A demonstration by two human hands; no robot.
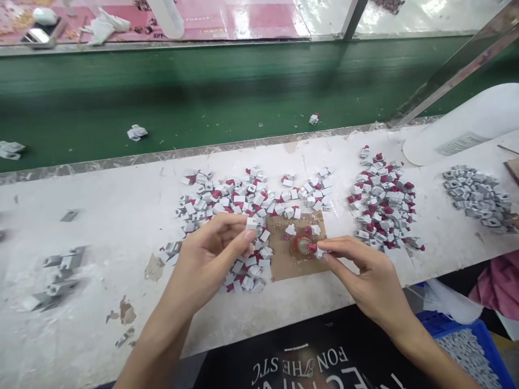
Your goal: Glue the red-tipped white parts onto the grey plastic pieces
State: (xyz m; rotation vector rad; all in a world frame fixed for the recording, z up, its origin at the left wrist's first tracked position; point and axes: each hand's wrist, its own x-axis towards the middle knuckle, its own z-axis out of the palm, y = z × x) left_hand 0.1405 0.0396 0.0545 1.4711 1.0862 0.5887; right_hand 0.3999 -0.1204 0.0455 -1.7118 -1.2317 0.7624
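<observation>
Between the thumb and index finger of my left hand (214, 254) is a small light grey block (251, 223), held over the left part of a big pile of grey and dark red pieces (239, 197). My right hand (360, 267) pinches a grey piece with a dark red part (317, 250) at the edge of a small round red-rimmed container (302, 244). That container sits on a brown cardboard sheet (284, 265). Two more grey and red pieces (290, 231) lie on the cardboard behind it.
Beyond the white table (162, 183) runs a green conveyor belt (227, 102) with a few pieces. Right are a grey-red pile (383, 200), a grey pile (476, 195), a white bottle (466, 127) and a blue bin (494, 356). Grey parts (60, 270) lie left.
</observation>
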